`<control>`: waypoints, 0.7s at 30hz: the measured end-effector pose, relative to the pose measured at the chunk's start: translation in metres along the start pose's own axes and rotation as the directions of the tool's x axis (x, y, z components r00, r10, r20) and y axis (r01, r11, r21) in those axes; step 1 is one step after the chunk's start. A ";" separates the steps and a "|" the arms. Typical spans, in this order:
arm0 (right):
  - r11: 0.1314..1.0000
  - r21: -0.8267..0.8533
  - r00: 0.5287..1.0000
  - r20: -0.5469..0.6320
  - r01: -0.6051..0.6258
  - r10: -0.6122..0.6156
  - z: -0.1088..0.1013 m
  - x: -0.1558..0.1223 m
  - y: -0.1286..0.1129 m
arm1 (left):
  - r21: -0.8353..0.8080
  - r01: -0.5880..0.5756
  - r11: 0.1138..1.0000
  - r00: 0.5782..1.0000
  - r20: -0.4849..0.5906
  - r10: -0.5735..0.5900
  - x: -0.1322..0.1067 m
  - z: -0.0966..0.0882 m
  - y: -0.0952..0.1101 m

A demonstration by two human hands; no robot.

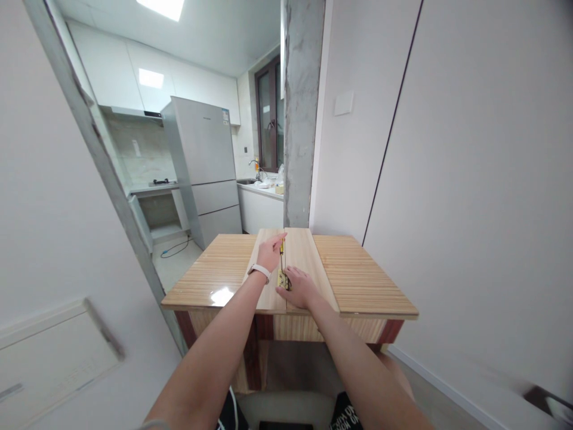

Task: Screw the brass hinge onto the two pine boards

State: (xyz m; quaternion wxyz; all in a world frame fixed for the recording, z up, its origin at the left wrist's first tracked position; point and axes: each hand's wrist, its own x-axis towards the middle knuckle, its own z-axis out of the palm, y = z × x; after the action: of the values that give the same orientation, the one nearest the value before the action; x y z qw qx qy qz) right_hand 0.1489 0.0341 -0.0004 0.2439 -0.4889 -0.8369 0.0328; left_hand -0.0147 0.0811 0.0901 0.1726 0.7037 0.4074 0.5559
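My left hand (269,254), with a pale watch band at the wrist, is closed around a screwdriver (282,246) with a yellow and black handle. The screwdriver's shaft points down toward a brass-coloured hinge (282,279). This hinge lies over the seam between two light wooden boards (308,254) set side by side. My right hand (301,288) rests low on the right board, thumb and fingers around the hinge and holding it against the wood. Whether a screw sits under the screwdriver's tip is too small to tell.
The boards lie on a striped wooden table (358,278). Beyond it, left of a bare grey pillar (304,107), are a silver fridge (208,143) and a sink counter (262,206). A white wall (470,179) runs along the right. A cable (175,249) lies on the floor.
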 end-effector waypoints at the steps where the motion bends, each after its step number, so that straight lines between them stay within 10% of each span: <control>1: 1.000 0.002 1.000 -0.002 -0.002 0.002 0.000 0.000 0.000 | -0.003 -0.001 1.000 1.000 -0.001 0.001 0.000 0.000 0.000; 21: 1.000 -0.006 1.000 -0.003 -0.006 0.006 0.001 0.000 -0.001 | 0.023 -0.110 0.994 0.994 0.008 0.110 0.001 0.000 0.001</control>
State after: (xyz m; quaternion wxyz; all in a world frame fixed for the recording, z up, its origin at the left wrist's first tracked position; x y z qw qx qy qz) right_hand 0.1480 0.0341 -0.0011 0.2434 -0.4920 -0.8353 0.0302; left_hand -0.0138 0.0813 0.0917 0.1348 0.7288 0.3741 0.5574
